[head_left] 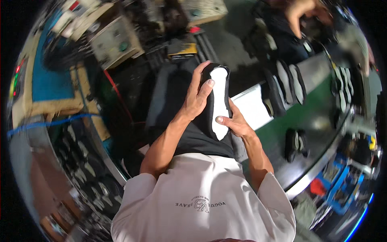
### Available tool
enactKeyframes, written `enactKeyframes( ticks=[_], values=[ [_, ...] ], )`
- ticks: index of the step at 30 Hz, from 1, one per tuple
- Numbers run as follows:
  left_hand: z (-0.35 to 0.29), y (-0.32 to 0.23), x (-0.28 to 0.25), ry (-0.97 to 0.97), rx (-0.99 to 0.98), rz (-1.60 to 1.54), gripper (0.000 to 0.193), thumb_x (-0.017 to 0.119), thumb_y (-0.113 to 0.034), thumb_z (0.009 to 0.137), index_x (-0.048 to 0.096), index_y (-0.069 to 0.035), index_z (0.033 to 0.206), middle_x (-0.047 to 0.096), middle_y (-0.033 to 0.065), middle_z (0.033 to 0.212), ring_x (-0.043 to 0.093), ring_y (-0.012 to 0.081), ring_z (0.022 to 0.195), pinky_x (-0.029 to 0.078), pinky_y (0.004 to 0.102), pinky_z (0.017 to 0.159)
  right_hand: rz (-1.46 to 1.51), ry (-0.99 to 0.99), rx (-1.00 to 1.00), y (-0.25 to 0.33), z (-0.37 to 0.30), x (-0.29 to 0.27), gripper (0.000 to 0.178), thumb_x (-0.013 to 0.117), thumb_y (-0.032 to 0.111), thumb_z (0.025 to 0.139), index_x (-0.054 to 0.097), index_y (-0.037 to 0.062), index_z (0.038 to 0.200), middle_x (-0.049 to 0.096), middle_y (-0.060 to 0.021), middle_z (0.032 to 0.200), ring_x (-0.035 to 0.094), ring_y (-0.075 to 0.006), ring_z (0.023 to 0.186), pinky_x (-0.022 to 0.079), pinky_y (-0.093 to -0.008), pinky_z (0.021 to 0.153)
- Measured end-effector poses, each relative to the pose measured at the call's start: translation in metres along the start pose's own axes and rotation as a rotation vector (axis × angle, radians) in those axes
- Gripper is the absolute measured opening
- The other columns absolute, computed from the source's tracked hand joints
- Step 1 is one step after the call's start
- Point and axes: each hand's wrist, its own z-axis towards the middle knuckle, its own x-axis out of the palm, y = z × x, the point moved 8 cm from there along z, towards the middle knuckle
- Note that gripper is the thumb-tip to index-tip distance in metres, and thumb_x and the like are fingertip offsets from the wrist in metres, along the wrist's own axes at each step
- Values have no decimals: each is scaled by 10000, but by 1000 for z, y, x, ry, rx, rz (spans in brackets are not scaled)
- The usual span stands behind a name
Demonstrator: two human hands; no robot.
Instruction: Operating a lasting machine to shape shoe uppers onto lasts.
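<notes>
A black shoe upper (210, 109) is held over my lap with its underside up. The long white sole board (219, 94) fills that underside, framed by the upper's dark edge. My left hand (196, 96) is closed round the far left side, its thumb pressed on the white board. From the right, nearer my body, my right hand (237, 122) grips the other side, thumb lying on the board close to its pointed end. The fingers beneath the upper are partly hidden.
Right of me runs a green conveyor belt (271, 135) with a metal rim, carrying several dark shoe uppers (291, 82) and a black pair (295, 145). A white sheet (253, 108) lies beside them. Shoe parts (90, 169) fill a left-hand rack. Another person's arm (296, 18) is at far right.
</notes>
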Motion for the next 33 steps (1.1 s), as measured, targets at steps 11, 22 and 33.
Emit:
enactKeyframes(
  ticks=[11,22,33],
  values=[
    [-39,-64,-113,-84,2,-125,1039,876,-345,838,352,19,1658,492,228,1634,537,323,1472,396,444,1246,-1045,-20,-618,26,70,77,1154,940,117,772,253,35,1695,576,-271,1399,637,-471,1238,542,-499,1046],
    [-34,-67,-102,-165,-147,280,583,744,-116,781,640,-30,1349,721,96,1343,658,208,1242,467,367,1133,-1084,-100,-814,4,66,69,1231,971,95,657,295,85,1686,534,-296,1403,626,-503,1169,566,-543,943],
    [-23,56,-173,-434,-634,-71,514,743,-320,1027,601,-86,1462,681,61,1282,667,169,1080,578,410,868,-1026,284,-502,75,78,96,1021,929,256,796,410,141,1668,348,-245,1692,518,-445,1395,512,-465,1126]
  ],
)
